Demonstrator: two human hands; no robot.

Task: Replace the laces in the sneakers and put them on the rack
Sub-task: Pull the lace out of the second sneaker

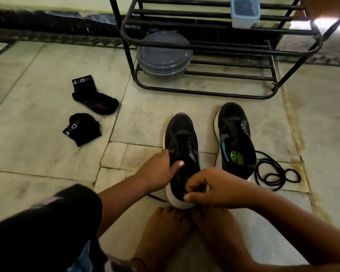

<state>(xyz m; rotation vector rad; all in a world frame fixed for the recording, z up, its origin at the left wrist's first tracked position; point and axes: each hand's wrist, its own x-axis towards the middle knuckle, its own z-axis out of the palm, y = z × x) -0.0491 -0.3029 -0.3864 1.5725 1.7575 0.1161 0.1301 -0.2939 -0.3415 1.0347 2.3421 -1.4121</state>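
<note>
A black sneaker with a white sole lies on the floor in front of me, toe pointing away, its black lace still threaded. My left hand grips its left side near the collar, thumb across the tongue. My right hand is curled at the heel, pinching something small there that I cannot make out. A second black sneaker without a lace stands to the right, its green insole showing. A loose black lace lies coiled on the floor beside it. The black metal rack stands behind.
Two black socks lie on the tiles at the left. A stack of clear round containers sits on the rack's lower shelf and a blue tub on an upper one. My bare feet rest under the heel.
</note>
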